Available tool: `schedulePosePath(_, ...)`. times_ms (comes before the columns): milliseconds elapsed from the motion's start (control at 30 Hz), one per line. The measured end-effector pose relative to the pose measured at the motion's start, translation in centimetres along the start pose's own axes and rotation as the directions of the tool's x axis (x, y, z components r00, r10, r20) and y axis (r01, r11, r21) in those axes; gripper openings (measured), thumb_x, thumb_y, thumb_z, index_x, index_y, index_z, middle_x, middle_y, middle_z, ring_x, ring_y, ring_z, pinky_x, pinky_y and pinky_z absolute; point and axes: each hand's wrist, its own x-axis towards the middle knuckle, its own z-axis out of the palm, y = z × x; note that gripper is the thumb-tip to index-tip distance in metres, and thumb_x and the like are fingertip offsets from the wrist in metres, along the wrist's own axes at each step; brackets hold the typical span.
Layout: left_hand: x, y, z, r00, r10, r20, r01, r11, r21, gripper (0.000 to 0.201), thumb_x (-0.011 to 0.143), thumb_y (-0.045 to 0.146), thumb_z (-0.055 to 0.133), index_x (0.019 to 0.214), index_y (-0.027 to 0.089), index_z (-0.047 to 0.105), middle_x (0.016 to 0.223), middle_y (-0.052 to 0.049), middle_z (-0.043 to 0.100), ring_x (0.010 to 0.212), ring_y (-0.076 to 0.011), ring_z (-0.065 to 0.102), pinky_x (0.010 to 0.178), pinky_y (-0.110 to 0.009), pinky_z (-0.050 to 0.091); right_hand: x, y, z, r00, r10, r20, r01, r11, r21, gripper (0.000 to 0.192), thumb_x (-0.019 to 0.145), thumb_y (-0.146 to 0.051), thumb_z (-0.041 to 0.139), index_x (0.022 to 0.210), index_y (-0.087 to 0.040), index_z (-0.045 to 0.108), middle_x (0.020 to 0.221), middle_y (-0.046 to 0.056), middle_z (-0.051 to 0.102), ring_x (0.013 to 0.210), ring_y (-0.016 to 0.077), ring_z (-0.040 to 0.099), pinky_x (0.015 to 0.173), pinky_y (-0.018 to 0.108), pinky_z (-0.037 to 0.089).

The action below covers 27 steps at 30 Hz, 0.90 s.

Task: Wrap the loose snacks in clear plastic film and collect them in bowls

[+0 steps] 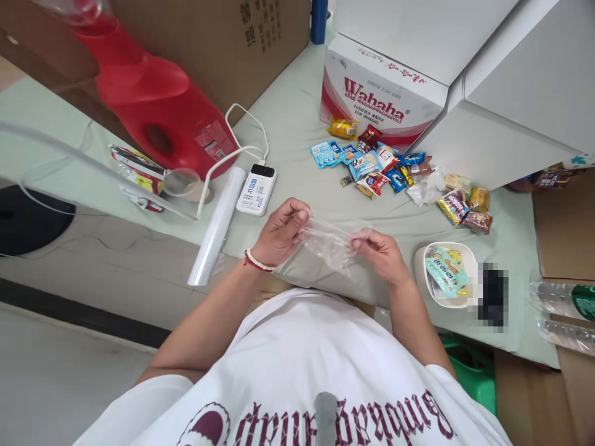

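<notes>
A clear plastic bag (pixel 332 243) is stretched between my two hands, just above the table's front edge. My left hand (pixel 284 230) pinches its left end between thumb and fingers. At the opposite end, my right hand (pixel 382 251) is closed on the plastic. Nothing shows inside the bag. Beyond my hands lies a pile of small wrapped snacks (pixel 367 164), with a crumpled clear wrapper (pixel 424 188) at its right side. More snack packets (pixel 454 206) sit a little farther right.
Left of my hands are a white power bank (pixel 257 191) with a cable, a clear plastic roll (pixel 217 226) and a large red bottle (pixel 162 102). A Wahaha carton (pixel 381 93) stands behind the snacks. At right are a white bin (pixel 421 266) holding packets and clear bottles (pixel 558 300).
</notes>
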Motion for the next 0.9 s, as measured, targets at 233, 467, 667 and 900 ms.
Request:
schedulePosePath(233,-1.9,-4.1,0.8,0.957,-0.192,-0.218,0.219,0.97,0.106,0.069,0.072,0.082,0.073,0.102,0.021,0.06,0.108,-0.005,0.067,0.103,-0.0204,0.065,0.082,-0.031,0.053,-0.6,0.5,1.8,0.899,-0.053,-0.436,0.02,0.997,-0.079,0.027,0.087,-0.051,0.077,0.091,-0.024,0.074,0.075,-0.001,0.067,0.066,0.015,0.065,0.058,0.027,0.058)
schedulePosePath(467,-3.4,-5.8,2.2,0.985,-0.142,-0.102,0.157,0.975,0.159,0.048,0.077,0.064,0.079,0.088,0.019,0.067,0.096,-0.005,0.07,0.108,-0.0238,0.064,0.098,-0.038,0.05,-2.0,0.1,2.7,0.915,-0.009,-0.404,0.003,1.0,-0.014,0.029,0.081,-0.049,0.083,0.089,-0.023,0.073,0.078,-0.001,0.068,0.066,0.0145,0.065,0.061,0.027,0.059)
schedulePosePath(667,-3.8,-5.0,0.4,0.972,-0.235,0.017,0.234,0.972,0.009,0.049,0.073,0.062,0.085,0.082,0.019,0.065,0.071,0.002,0.061,0.067,-0.0121,0.06,0.066,-0.026,0.051,-2.2,-1.0,-1.6,0.945,0.189,-0.268,-0.115,0.957,0.267,0.038,0.062,-0.047,0.096,0.083,-0.022,0.076,0.08,-0.001,0.071,0.067,0.0126,0.065,0.056,0.023,0.059)
schedulePosePath(900,-3.7,-8.1,-1.7,0.971,-0.197,-0.134,0.221,0.955,0.197,0.054,0.072,0.07,0.08,0.07,0.019,0.063,0.05,0.009,0.034,0.045,-0.0067,0.03,0.043,-0.022,0.024,0.0,3.5,-2.4,0.916,0.178,-0.36,-0.128,0.979,0.158,0.039,0.06,-0.047,0.094,0.077,-0.019,0.073,0.062,-0.005,0.06,0.053,0.0077,0.051,0.046,0.018,0.043)
